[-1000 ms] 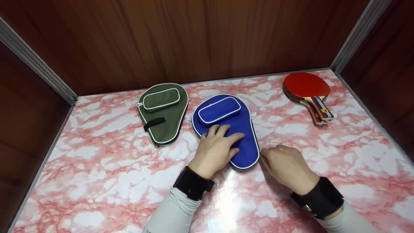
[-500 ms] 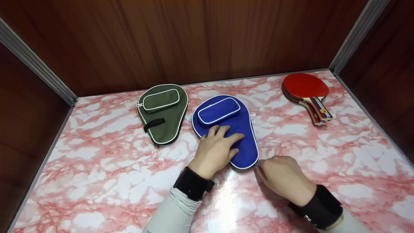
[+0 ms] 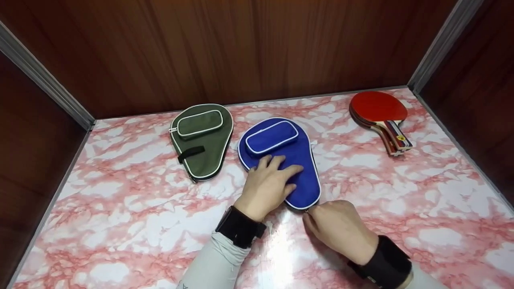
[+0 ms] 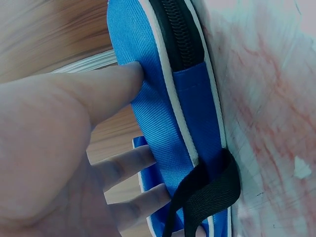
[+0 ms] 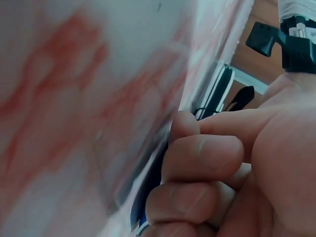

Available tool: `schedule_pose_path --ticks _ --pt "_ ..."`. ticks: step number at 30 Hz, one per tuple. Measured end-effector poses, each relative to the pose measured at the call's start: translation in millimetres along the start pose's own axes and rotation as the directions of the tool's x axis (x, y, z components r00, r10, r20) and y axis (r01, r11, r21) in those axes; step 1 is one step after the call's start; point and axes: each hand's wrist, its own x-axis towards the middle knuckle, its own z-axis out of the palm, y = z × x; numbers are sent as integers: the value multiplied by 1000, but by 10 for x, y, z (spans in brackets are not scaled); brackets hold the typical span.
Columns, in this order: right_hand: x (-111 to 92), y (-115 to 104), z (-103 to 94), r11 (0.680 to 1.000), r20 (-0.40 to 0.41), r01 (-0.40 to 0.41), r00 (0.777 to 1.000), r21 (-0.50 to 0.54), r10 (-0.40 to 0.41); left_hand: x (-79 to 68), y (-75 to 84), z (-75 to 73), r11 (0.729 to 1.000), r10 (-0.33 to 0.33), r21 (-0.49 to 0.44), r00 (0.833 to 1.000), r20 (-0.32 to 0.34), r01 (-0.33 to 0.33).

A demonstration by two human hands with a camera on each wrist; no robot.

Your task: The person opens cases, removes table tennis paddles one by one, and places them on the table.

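Note:
A blue table tennis bat case with white piping and a small raised pocket lies flat on the table. Spread across its lower half, my left hand presses it down. In the left wrist view the case's side shows a black zip and a black strap loop. My right hand is at the narrow end, its fingers curled and pinching the zip pull, mostly hidden by the fingertips. The right wrist view shows the curled fingers close against the case's edge.
A green bat case with a black strap lies to the left of the blue one. Table tennis bats, stacked with red rubber upward, lie at the back right. Dark wood-look panels enclose the marbled table at back and sides.
My right hand has moved toward me and left, from the case's right edge round to its narrow tip, with the zip pull. The left hand has stayed in place.

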Motion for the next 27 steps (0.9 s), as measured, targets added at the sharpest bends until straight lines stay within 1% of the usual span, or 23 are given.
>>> schedule_pose_path --ticks 6,11,14,20,27 --pt "34 -80 45 1000 -77 16 997 -23 -18 -4 -8 -9 1000 0 -11 1000 2 0" --pt "94 -173 71 998 -107 30 994 -48 -35 -13 -16 -23 1000 0 -18 1000 4 0" --pt "133 -229 87 998 -108 31 994 -58 -37 -16 -19 -22 1000 2 -18 1000 1 -2" --pt "203 -301 122 996 -76 47 996 -70 -53 -13 -18 -27 1000 3 -9 1000 2 -3" --pt "261 -347 153 998 -66 38 997 -39 -41 -6 -12 -17 1000 10 0 1000 3 -10"
